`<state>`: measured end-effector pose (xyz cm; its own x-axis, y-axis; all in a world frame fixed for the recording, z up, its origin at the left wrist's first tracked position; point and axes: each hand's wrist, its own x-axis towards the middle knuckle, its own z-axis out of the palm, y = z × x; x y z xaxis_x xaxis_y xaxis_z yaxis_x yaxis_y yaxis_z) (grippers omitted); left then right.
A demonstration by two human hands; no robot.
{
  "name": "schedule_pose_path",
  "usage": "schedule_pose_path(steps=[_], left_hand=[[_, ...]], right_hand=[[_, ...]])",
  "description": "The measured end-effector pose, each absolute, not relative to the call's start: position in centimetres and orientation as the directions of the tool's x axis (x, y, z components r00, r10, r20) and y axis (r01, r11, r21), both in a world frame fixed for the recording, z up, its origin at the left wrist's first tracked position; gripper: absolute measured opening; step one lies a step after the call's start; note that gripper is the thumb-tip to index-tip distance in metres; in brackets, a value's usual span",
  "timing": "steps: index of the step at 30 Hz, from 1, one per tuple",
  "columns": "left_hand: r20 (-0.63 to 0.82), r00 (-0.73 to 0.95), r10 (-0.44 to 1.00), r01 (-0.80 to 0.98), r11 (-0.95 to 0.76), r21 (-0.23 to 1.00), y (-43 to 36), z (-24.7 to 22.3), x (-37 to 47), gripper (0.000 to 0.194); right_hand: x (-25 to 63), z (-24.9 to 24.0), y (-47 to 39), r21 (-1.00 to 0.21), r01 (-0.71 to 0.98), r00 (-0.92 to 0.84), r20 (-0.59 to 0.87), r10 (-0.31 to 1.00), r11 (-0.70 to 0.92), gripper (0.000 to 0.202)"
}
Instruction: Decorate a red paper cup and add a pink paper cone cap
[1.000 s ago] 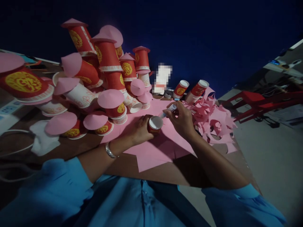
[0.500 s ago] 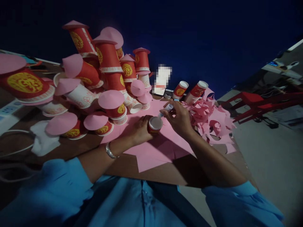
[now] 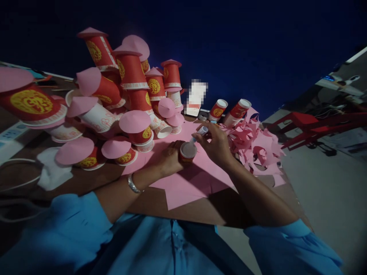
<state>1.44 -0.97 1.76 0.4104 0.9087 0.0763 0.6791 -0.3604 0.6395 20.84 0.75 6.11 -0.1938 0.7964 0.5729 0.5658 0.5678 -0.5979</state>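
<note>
One red paper cup (image 3: 188,150) is upright between my two hands, pale round end facing up. My left hand (image 3: 172,157) is wrapped around its left side; my right hand (image 3: 215,144), just beyond it, pinches a pale glue stick (image 3: 203,131) with its tip at the rim. Below lies pink paper (image 3: 183,194) on the tabletop (image 3: 206,215), with pink-topped cups (image 3: 131,71) crowding the left.

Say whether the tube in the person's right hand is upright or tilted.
Tilted: the tube slants in the right hand, its wider end higher, its narrow end down toward the held cup.
</note>
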Motion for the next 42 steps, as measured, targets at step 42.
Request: schedule_pose_path(steps=[42], left_hand=[[0.199, 0.403, 0.893, 0.562, -0.413, 0.716, -0.5, -0.5, 1.4, 0.035]], right_hand=[[19.3, 6.4, 2.1, -0.500, 0.619, -0.334, 0.531, 0.779, 0.606, 0.029]])
